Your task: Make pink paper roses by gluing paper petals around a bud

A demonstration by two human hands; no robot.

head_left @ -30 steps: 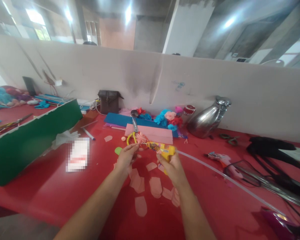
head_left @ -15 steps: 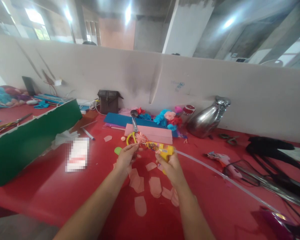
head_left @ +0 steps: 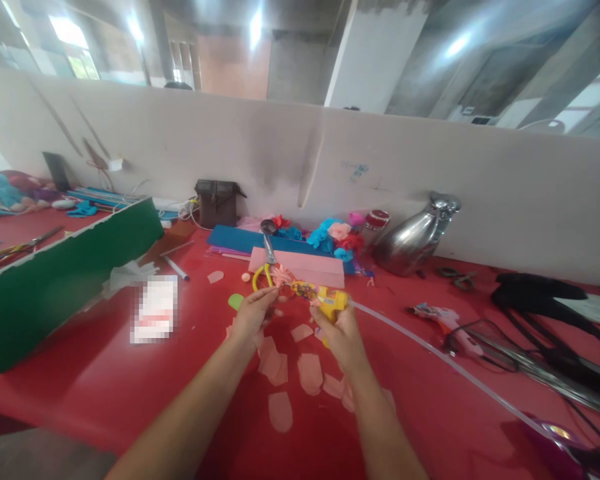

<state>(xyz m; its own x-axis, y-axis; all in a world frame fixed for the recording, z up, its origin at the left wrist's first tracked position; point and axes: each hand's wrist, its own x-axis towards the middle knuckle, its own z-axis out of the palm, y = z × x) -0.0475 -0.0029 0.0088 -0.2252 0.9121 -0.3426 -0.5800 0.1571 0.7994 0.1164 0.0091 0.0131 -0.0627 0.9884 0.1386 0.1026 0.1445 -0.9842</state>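
A small pink paper flower (head_left: 281,275) is pinched in the fingertips of my left hand (head_left: 254,315). My right hand (head_left: 341,331) is wrapped round a yellow glue gun (head_left: 334,300), whose nozzle points left at the base of the flower. Whether the tip touches the paper, I cannot tell. Under and between my forearms lie several pink paper petals (head_left: 281,411), some overlapping. Just beyond my left fingers are scissors with yellow handles (head_left: 261,278). A green paper piece (head_left: 235,301) lies beside that hand, partly hidden by it.
A green board (head_left: 75,287) stands on the left of the red table. Behind my hands are a folded pink sheet (head_left: 305,267), paper flowers (head_left: 325,233) and a steel jug (head_left: 415,237). A pale strip (head_left: 430,347) crosses toward black straps (head_left: 545,300) and wires on the right.
Both hands keep nearly the same place, still gripping the flower and the glue gun. Only very slight shifts show.
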